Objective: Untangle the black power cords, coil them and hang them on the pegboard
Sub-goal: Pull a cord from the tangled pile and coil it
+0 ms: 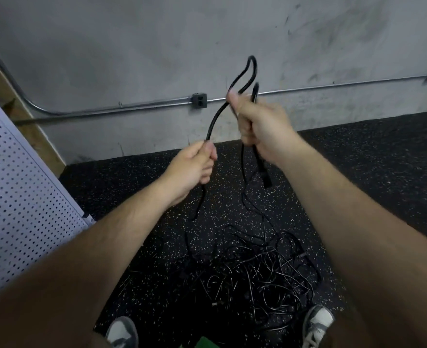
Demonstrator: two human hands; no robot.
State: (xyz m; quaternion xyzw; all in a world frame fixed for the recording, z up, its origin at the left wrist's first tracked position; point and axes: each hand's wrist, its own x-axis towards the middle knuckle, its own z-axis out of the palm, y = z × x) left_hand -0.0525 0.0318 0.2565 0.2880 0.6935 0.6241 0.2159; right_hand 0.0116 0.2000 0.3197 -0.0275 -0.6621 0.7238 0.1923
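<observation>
The right hand (pixel 260 126) clenched loops of the cord (pixel 217 119); the left hand (pixel 192 167) gripped its feed. Even loops, drawn gently from the tangle (pixel 257 280), would likely coil best.

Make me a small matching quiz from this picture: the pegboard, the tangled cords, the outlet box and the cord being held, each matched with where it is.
Things:
1. pegboard
2. tangle of cords
3. outlet box
4. held cord

Places:
A. raised, gripped by the left hand and right hand
B. at the left edge of the view
C. on the speckled floor
D. on the grey wall

Pairs: 1-B, 2-C, 3-D, 4-A
</observation>
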